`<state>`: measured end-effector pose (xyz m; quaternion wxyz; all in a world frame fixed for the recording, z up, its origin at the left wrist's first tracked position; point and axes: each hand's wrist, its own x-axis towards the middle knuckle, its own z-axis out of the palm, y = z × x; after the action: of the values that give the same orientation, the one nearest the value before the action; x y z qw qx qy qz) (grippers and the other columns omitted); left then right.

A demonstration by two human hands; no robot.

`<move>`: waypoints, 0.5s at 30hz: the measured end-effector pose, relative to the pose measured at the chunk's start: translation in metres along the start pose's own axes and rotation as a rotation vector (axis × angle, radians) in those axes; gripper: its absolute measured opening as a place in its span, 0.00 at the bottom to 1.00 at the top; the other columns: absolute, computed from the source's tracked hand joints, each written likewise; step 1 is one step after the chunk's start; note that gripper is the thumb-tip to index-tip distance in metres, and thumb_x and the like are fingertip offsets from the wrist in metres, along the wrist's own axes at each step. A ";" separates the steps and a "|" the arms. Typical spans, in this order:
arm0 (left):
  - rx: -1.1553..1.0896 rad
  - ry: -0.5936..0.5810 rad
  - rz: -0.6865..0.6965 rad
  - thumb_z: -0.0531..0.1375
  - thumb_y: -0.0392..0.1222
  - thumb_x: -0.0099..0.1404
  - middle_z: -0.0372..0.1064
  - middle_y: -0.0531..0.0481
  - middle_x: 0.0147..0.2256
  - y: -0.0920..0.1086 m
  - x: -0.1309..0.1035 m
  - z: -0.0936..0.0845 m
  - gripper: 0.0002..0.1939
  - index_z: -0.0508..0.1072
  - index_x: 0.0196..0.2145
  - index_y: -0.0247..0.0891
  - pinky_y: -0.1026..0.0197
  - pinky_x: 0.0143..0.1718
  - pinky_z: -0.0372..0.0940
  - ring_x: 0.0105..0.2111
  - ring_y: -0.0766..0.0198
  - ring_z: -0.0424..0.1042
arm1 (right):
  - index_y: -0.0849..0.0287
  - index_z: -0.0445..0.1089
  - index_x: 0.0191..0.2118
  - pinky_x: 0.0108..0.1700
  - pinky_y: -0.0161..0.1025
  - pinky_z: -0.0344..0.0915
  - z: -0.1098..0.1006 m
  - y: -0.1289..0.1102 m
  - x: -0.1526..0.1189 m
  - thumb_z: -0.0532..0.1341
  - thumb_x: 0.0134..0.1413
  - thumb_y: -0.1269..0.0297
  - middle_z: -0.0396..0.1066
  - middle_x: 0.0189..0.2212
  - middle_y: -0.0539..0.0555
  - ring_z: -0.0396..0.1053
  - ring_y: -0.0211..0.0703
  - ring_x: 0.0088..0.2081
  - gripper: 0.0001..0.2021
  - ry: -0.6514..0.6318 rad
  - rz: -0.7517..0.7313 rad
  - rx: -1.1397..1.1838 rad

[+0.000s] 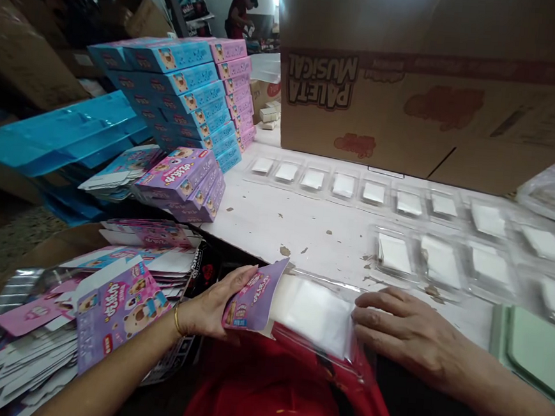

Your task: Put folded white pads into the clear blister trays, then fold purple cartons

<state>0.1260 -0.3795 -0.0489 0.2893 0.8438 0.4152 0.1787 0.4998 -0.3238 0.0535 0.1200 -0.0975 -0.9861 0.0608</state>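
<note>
Near the table's front edge, my left hand is wrapped round a purple printed carton with its open end facing right. A clear plastic tray bearing a white packet lies partly inside that open end. My right hand grips the tray's right end, fingers over its edge. Rows of similar clear trays with white packets, such as one near the middle, lie on the white table.
Blue boxes, pink boxes and purple boxes are stacked at the left. Flat cartons fill a box at lower left. A large cardboard box stands behind the trays. A green container sits right. A person stands far back.
</note>
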 end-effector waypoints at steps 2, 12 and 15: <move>0.011 -0.024 0.004 0.67 0.52 0.41 0.34 0.39 0.61 0.004 -0.002 -0.005 0.61 0.29 0.61 0.45 0.45 0.58 0.43 0.60 0.44 0.39 | 0.52 0.68 0.40 0.45 0.39 0.61 -0.014 0.000 0.006 0.46 0.60 0.68 0.70 0.38 0.53 0.63 0.39 0.46 0.14 -0.024 -0.002 0.026; -0.101 -0.118 0.161 0.67 0.51 0.38 0.37 0.39 0.61 0.022 0.017 0.015 0.62 0.31 0.61 0.44 0.43 0.57 0.43 0.59 0.42 0.41 | 0.58 0.64 0.47 0.48 0.40 0.63 -0.003 -0.024 0.049 0.49 0.59 0.70 0.69 0.42 0.56 0.62 0.41 0.48 0.13 0.038 -0.082 0.182; -0.241 -0.147 0.167 0.68 0.53 0.34 0.34 0.39 0.62 0.020 0.028 0.033 0.65 0.31 0.61 0.42 0.41 0.57 0.41 0.59 0.40 0.39 | 0.60 0.58 0.53 0.51 0.43 0.60 0.034 -0.034 0.055 0.48 0.58 0.72 0.65 0.48 0.57 0.58 0.42 0.52 0.17 0.195 0.005 0.228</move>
<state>0.1719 -0.3782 -0.0598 0.4023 0.8453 0.2967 0.1884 0.4332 -0.3490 0.0382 0.2255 -0.0912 -0.9562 0.1628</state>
